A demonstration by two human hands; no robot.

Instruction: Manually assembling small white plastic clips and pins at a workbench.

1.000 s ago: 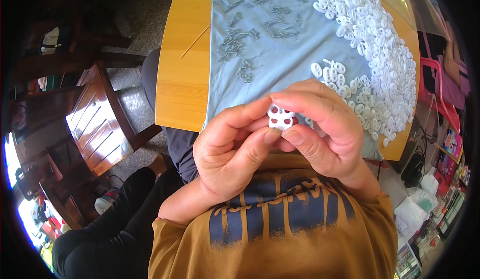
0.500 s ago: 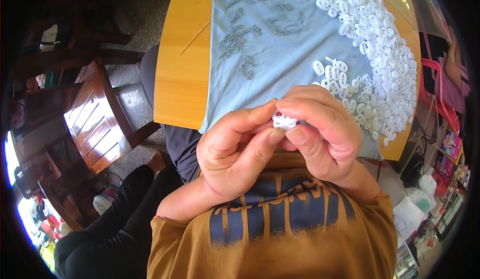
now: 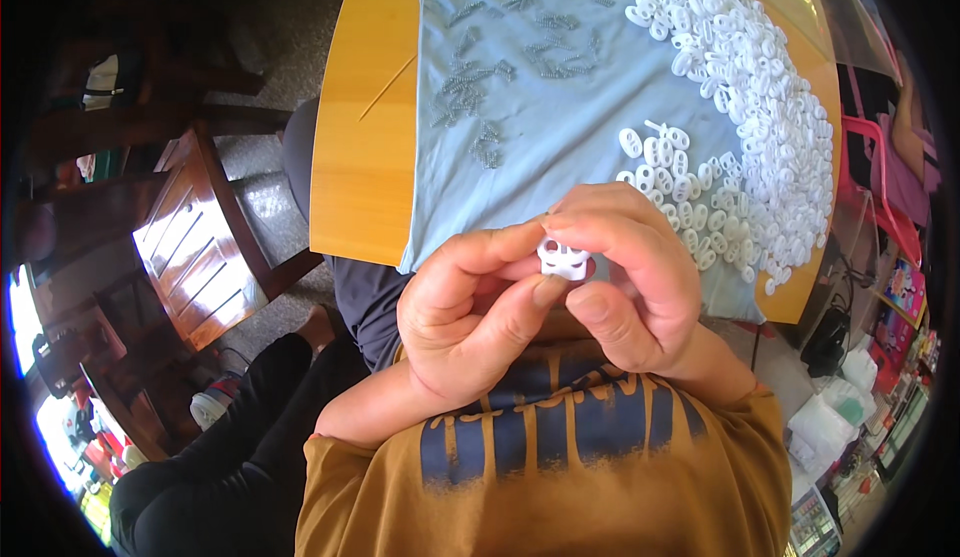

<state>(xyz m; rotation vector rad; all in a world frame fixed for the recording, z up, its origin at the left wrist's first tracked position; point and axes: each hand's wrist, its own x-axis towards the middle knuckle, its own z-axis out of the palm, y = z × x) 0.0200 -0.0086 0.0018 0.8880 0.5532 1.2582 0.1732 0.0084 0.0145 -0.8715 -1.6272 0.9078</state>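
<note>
Both of my hands meet close in front of my chest, pinching one small white plastic piece (image 3: 562,258) between their fingertips. My left hand (image 3: 470,312) grips it with thumb and forefinger from the left. My right hand (image 3: 632,277) curls over it from the right, thumb underneath. Just beyond my hands, a large heap of the same white plastic pieces (image 3: 745,107) lies on a light blue cloth (image 3: 540,137) spread over a round yellow table (image 3: 360,157). Several small metal springs (image 3: 490,67) are scattered on the cloth's left part.
A thin wooden stick (image 3: 385,87) lies on the bare table left of the cloth. A wooden chair (image 3: 195,247) stands at the left. A pink stool (image 3: 880,187) and clear bags (image 3: 830,417) are at the right. My black-trousered leg (image 3: 230,437) shows below.
My hands stayed together at my chest, and the white piece has turned between my fingertips, its face with holes no longer toward the camera. Nothing on the table moved.
</note>
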